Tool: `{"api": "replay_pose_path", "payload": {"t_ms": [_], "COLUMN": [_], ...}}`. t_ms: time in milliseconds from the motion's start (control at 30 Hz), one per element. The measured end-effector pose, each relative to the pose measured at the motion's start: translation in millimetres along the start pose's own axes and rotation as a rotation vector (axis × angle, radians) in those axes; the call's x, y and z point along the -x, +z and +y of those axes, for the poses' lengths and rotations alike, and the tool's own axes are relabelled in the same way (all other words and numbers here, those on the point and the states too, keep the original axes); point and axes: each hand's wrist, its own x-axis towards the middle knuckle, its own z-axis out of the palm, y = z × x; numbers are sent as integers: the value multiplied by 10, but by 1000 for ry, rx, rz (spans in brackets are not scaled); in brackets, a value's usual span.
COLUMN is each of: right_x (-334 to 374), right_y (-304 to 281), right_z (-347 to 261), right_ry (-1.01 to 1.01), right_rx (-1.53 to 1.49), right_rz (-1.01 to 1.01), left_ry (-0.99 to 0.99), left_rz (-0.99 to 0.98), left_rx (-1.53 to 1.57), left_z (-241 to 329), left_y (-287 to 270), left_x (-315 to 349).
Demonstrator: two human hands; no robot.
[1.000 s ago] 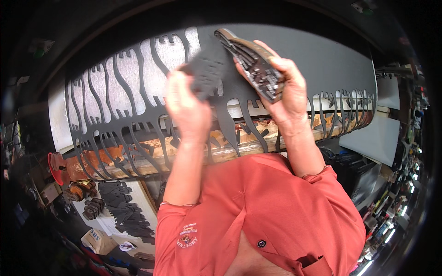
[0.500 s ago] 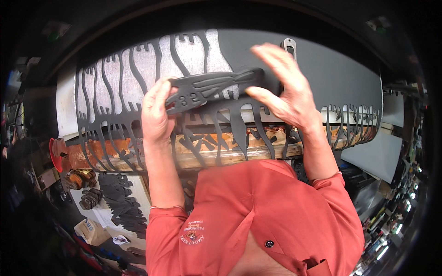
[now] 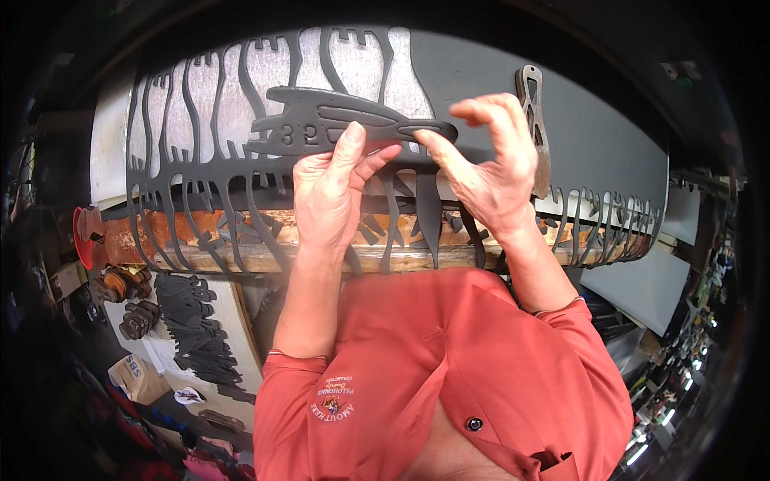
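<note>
In my left hand (image 3: 327, 192) is a dark, flat cut-out piece (image 3: 309, 108), notched at its wide left end and narrowing to a rounded tip on the right. Grooved outlines mark its face. My left thumb lies on its front and the fingers go behind it. My right hand (image 3: 493, 164) is beside the narrow tip, thumb against it and the other fingers apart above. Behind both hands spreads a dark sheet (image 3: 593, 128) with rows of matching cut-outs. A metal cutting die (image 3: 533, 120) lies on the sheet just beyond my right hand.
Strips of the sheet hang over a worn wooden beam (image 3: 321, 256), with dark scraps on it. To the lower left, a pile of dark cut pieces (image 3: 196, 329) lies near a brown cardboard box (image 3: 138, 378). A pale panel (image 3: 642, 289) stands at the right.
The cut-out piece has moved up and left and turned flatter to view. My left hand has shifted to its lower edge. My right hand's fingers have curled and come nearer the tip.
</note>
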Motion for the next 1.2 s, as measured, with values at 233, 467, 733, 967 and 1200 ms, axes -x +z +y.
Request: {"api": "replay_pose_path", "payload": {"t_ms": [233, 467, 733, 967, 1200], "right_x": [153, 68, 61, 99, 202], "right_y": [-58, -186, -273, -103, -653], "right_z": [-88, -44, 57, 98, 646], "right_ry": [172, 548, 427, 99, 576], "right_rx": [-109, -467, -501, -204, -130], "right_rz": [-262, -502, -595, -374, -209], "left_ry": [34, 23, -20, 86, 209], "left_rz": [8, -115, -130, -50, 70], "left_rx": [-18, -61, 23, -115, 71], "left_z": [-112, -108, -181, -187, 307], "left_y": [170, 32, 33, 61, -191], "left_x": [65, 28, 111, 181, 144]}}
